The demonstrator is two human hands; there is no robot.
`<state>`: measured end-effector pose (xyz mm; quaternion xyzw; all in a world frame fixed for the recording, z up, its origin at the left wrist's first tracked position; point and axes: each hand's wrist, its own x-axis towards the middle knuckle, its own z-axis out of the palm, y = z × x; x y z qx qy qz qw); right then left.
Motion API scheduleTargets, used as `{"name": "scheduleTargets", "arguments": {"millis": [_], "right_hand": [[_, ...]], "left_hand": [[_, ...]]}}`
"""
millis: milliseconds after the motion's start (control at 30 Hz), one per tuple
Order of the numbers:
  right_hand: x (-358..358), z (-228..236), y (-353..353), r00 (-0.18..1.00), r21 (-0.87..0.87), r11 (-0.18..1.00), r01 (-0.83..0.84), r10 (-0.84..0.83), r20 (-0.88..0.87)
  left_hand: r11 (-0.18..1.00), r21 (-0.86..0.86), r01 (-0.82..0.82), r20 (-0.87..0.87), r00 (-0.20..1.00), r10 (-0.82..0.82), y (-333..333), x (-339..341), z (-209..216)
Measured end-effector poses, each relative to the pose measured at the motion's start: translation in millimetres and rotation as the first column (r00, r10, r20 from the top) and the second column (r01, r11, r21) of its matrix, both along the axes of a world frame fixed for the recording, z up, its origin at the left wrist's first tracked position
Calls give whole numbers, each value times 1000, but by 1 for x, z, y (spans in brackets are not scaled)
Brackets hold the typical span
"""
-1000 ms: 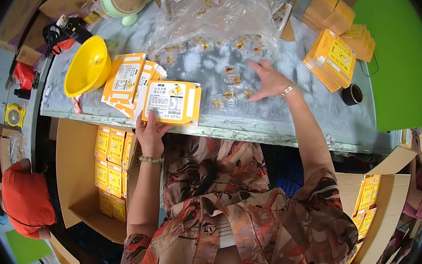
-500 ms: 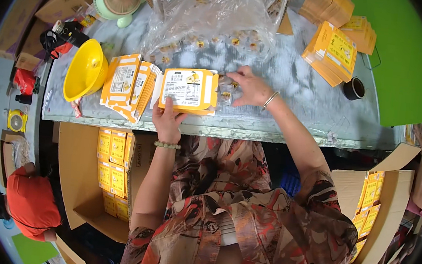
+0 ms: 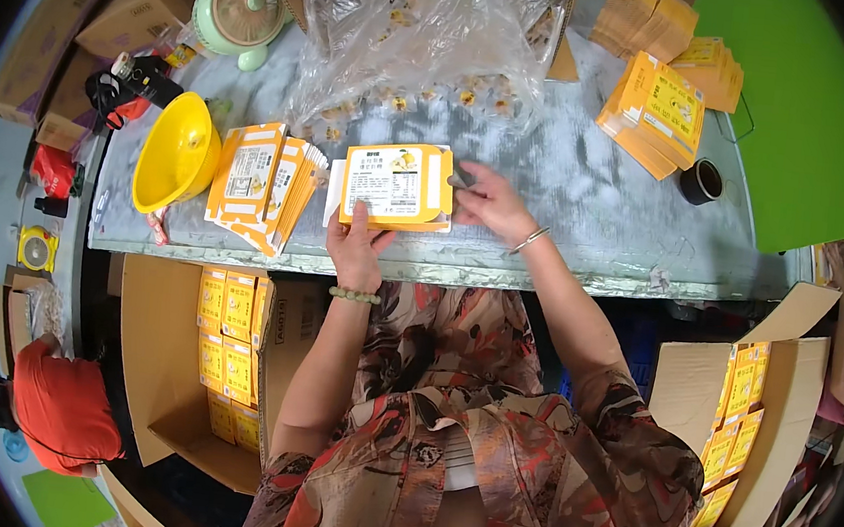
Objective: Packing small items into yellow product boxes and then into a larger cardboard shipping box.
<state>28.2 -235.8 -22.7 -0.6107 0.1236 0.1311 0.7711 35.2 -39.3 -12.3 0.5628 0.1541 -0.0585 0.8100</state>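
Note:
A flat yellow-and-white carton lies just above the table's near edge, its printed face up. My left hand grips it from below left, thumb on the printed face and fingers underneath. At its right end my right hand has its fingers curled against the opening. A bit of a small clear packet shows at those fingertips; the rest is hidden by the fingers and carton. Left of the carton leans a stack of flat, unfolded cartons. Beyond it, small wrapped packets lie under clear plastic sheeting.
A yellow plastic bowl and a green fan stand at the left. More flat cartons and a dark cup are at the right. Filled cardboard boxes flank me below the table. A person in red is at lower left.
My right hand has moved in against the carton's right end. The clear packets that showed between hand and carton are now mostly out of sight. The left hand keeps its grip.

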Motion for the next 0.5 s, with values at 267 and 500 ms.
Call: {"name": "scheduleTargets", "arguments": {"millis": [267,500], "right_hand": [[-1,-16,12,965,-139,988,73,-35,261],[5,58,27,965,146,988,-41,1,263]], "left_hand": [[1000,-1,0,-1,1000,0,-7,-1,3],[849,-526,-39,-19,999,34,30,-6,-4]]}}
